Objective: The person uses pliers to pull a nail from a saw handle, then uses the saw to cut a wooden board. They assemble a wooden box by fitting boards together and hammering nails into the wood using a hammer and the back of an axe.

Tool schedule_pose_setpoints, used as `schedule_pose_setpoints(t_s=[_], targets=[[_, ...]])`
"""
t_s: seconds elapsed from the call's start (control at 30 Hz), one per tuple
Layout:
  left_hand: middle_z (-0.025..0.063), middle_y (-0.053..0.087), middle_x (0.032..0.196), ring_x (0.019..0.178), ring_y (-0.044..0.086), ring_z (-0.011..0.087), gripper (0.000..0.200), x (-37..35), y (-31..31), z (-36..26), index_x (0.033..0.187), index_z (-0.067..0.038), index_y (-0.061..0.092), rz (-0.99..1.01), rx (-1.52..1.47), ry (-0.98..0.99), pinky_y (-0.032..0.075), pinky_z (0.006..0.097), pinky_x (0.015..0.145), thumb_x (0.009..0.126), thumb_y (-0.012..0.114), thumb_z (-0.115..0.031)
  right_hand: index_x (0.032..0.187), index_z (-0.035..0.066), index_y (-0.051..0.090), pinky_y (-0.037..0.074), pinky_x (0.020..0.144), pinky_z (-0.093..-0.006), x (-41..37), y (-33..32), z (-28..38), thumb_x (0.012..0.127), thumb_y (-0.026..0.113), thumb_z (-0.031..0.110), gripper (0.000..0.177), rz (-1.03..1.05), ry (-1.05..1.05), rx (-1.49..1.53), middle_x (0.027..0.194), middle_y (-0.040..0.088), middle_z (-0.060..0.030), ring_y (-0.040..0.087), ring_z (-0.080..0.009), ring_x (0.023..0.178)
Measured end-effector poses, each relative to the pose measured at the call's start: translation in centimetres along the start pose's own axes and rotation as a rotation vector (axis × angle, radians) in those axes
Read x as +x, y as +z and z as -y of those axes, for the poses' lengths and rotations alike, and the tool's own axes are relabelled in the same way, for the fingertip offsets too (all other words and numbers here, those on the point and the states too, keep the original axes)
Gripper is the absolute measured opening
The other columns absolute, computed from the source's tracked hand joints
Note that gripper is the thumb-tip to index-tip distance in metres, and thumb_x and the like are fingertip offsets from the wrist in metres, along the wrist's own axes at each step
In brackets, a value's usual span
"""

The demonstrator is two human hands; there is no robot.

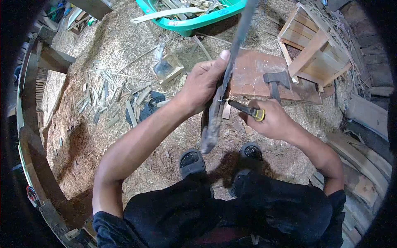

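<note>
My left hand [203,84] is wrapped round a long, dark, narrow board [219,97], held on edge and slanting from the top of the view down to between my feet. My right hand [266,120] grips a tool with a black and yellow handle [259,114]; its dark end [235,104] points left, close to the board's right side. A thin bright piece shows between the tool's end and the board. What it is, I cannot tell.
A green tub [186,25] of wood scraps stands ahead. To the right, a hatchet [276,80] lies on a brown board [256,70], beside a wooden crate [314,45]. Wood strips [99,91] and a small box [167,68] lie on the shavings. Planks [364,165] line the right side.
</note>
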State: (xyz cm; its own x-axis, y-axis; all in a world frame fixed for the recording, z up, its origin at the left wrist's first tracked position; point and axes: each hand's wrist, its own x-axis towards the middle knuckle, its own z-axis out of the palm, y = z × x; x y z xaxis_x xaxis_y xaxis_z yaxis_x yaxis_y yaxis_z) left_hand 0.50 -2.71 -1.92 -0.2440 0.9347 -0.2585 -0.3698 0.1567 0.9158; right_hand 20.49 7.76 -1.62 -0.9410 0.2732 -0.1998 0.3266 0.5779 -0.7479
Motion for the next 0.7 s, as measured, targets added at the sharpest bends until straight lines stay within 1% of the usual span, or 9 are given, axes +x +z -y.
schedule_pose_setpoints(t_s=[0.07, 0.17, 0.27, 0.3, 0.33, 0.4, 0.5, 0.57, 0.7], targets=[[0.0033, 0.050, 0.056, 0.046, 0.046, 0.0132, 0.058, 0.1, 0.1, 0.0, 0.067, -0.010, 0.052, -0.085, -0.050, -0.019, 0.038, 0.0264, 0.045, 0.098, 0.042, -0.057, 0.081, 0.000, 0.064, 0.049, 0.057, -0.0354, -0.2, -0.5, 0.3, 0.086, 0.067, 0.023, 0.024, 0.076, 0.040, 0.045, 0.065, 0.064, -0.0150, 0.065, -0.0233, 0.059], [0.0018, 0.050, 0.057, 0.047, 0.045, 0.0125, 0.056, 0.0, 0.5, -0.1, 0.068, -0.011, 0.053, -0.200, -0.105, -0.043, 0.036, 0.0268, 0.045, 0.097, 0.045, -0.058, 0.086, 0.001, 0.065, 0.048, 0.058, -0.0284, -0.8, 0.4, 0.5, 0.087, 0.072, 0.033, 0.032, 0.051, 0.228, 0.549, 0.069, 0.066, -0.0055, 0.063, -0.0126, 0.063], [0.0010, 0.053, 0.061, 0.050, 0.047, 0.0105, 0.053, 0.3, 0.6, 1.3, 0.071, -0.011, 0.055, -0.354, -0.085, 0.013, 0.038, 0.0263, 0.047, 0.097, 0.046, -0.057, 0.101, -0.001, 0.063, 0.050, 0.063, -0.0274, -0.3, 1.5, 1.2, 0.086, 0.073, 0.038, 0.043, -0.055, 0.204, 0.748, 0.080, 0.065, -0.0018, 0.060, -0.0099, 0.071], [0.0008, 0.054, 0.062, 0.052, 0.048, 0.0098, 0.052, 0.7, 0.7, 1.7, 0.072, -0.011, 0.056, -0.405, -0.062, 0.051, 0.039, 0.0261, 0.048, 0.097, 0.047, -0.056, 0.110, -0.001, 0.061, 0.050, 0.070, -0.0246, 0.0, 2.8, 1.0, 0.083, 0.077, 0.037, 0.049, -0.128, 0.063, 0.871, 0.089, 0.065, -0.0022, 0.060, -0.0073, 0.080], [0.0000, 0.055, 0.064, 0.054, 0.050, 0.0081, 0.052, 0.9, 1.0, 1.6, 0.074, -0.009, 0.058, -0.420, -0.107, 0.067, 0.040, 0.0248, 0.050, 0.098, 0.047, -0.053, 0.111, -0.001, 0.061, 0.049, 0.075, -0.0247, 0.3, 2.9, 1.4, 0.079, 0.081, 0.034, 0.051, -0.104, 0.153, 0.684, 0.097, 0.065, -0.0011, 0.059, -0.0065, 0.086], [-0.0014, 0.059, 0.067, 0.059, 0.052, 0.0047, 0.051, 0.8, 1.7, 1.5, 0.077, -0.006, 0.063, -0.455, -0.195, 0.090, 0.043, 0.0222, 0.054, 0.100, 0.047, -0.048, 0.106, 0.000, 0.058, 0.048, 0.078, -0.0255, 1.2, 4.0, 2.8, 0.081, 0.080, 0.024, 0.041, -0.200, 0.087, 0.715, 0.093, 0.063, -0.0014, 0.056, -0.0067, 0.085], [-0.0012, 0.061, 0.073, 0.063, 0.054, 0.0052, 0.040, 1.5, 1.1, 1.2, 0.083, -0.006, 0.063, -0.358, -0.306, 0.114, 0.045, 0.0231, 0.057, 0.100, 0.053, -0.041, 0.106, 0.000, 0.060, 0.048, 0.078, -0.0253, 1.2, 3.7, 3.4, 0.083, 0.076, 0.016, 0.032, -0.242, 0.163, 0.784, 0.096, 0.064, -0.0020, 0.057, -0.0069, 0.086], [-0.0015, 0.062, 0.078, 0.066, 0.056, 0.0056, 0.030, 1.5, 0.8, 0.7, 0.091, -0.007, 0.062, -0.266, -0.334, 0.154, 0.047, 0.0242, 0.060, 0.098, 0.057, -0.036, 0.106, 0.000, 0.060, 0.048, 0.077, -0.0249, 1.3, 3.2, 3.2, 0.084, 0.073, 0.012, 0.028, -0.283, 0.102, 0.779, 0.095, 0.064, -0.0016, 0.057, -0.0066, 0.085], [-0.0004, 0.062, 0.083, 0.073, 0.059, 0.0115, 0.033, 1.6, 1.0, 0.8, 0.102, -0.010, 0.061, -0.298, -0.392, 0.189, 0.049, 0.0285, 0.068, 0.098, 0.053, -0.042, 0.100, 0.001, 0.058, 0.047, 0.072, -0.0240, 1.3, 3.5, 2.8, 0.083, 0.073, 0.010, 0.024, -0.397, 0.032, 0.794, 0.091, 0.064, -0.0016, 0.057, -0.0059, 0.081]])
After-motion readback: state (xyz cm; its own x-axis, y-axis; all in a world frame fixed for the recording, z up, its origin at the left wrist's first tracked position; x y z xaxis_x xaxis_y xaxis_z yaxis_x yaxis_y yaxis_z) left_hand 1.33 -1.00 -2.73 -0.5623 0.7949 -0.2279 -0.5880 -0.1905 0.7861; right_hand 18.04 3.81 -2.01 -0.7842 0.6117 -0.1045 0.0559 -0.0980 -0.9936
